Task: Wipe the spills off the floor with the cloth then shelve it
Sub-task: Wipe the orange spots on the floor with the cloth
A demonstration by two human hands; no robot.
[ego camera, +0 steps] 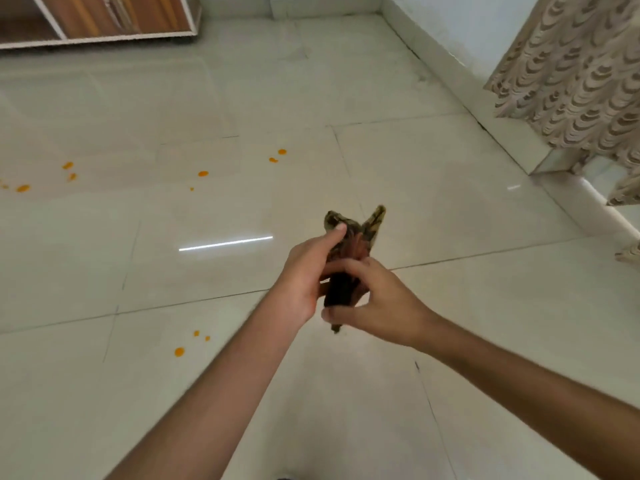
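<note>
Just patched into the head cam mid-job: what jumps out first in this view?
Dead centre, both hands, the left hand and the right hand, grip a bunched dark patterned cloth held above the floor. Bright orange spills dot the glossy tiles: a scattered band to the left and a small cluster near the left forearm. A wooden shelf unit sits top left, and a patterned curtain hangs at right.

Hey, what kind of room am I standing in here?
Probably a room in a home. The floor is glossy, pale tile dotted with orange spills, a wooden shelf unit stands by the far wall, and a patterned curtain hangs at the right. Both hands hold a cloth.
</note>
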